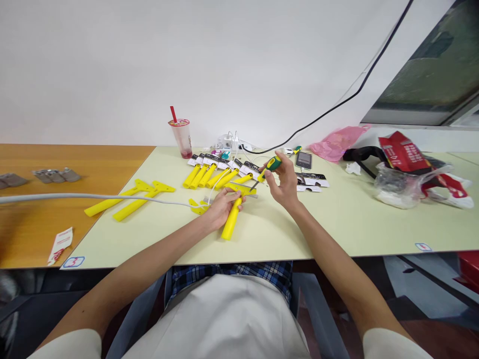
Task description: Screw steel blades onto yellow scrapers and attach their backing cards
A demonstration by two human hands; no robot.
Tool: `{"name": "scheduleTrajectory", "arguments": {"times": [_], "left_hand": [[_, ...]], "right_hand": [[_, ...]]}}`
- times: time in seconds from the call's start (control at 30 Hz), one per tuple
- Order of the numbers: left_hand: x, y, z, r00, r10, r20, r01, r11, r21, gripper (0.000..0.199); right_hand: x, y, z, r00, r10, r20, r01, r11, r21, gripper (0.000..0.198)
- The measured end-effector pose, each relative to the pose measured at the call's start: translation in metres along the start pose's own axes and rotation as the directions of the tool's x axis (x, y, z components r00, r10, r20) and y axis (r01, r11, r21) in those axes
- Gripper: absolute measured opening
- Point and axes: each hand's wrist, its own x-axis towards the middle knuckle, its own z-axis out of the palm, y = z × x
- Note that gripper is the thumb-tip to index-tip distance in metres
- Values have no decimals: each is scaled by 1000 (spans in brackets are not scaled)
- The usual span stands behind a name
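Observation:
My left hand (pixel 223 207) is closed round the neck of a yellow scraper (pixel 232 219), its handle pointing toward me and a thin metal blade along its head. In my right hand (pixel 284 182) is a screwdriver (pixel 270 168) with a green and yellow handle. The screwdriver's shaft slants down to the scraper's head; whether the tip touches a screw is too small to tell. Just beyond my hands lie several yellow scrapers (pixel 205 175) in a row with black and white cards at their far ends. Another yellow piece (pixel 197 206) lies partly hidden behind my left hand.
Two yellow scrapers (pixel 144 200) lie at the left. A drink cup (pixel 181 138) stands near the wall. A white cable (pixel 112 197) crosses from the left. Black cards (pixel 312 180), a phone (pixel 304 160), a pink bag (pixel 339 143) and plastic packaging (pixel 398 185) lie to the right.

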Motion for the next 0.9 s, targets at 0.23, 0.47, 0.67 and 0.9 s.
{"name": "scheduleTrajectory", "arguments": {"times": [0.23,0.47,0.67,0.9], "left_hand": [[1,1,-3,1000,13,2,-13,1000,1,37],[0,0,-1,1000,26,-11,-26,1000,-11,40],[-1,-1,-2,999,26,20,-26,1000,-3,42],[1,-1,-3,999,26,-36,-27,999,-24,42]], "right_hand": [[0,-8,2,994,-28,103,23,998,54,65],[-2,2,1,996,-87,-18,86,994,-68,69],[-3,-11,1,995,8,99,-9,1000,8,72],[-5,-4,9,999,12,44,-10,999,-43,70]]}}
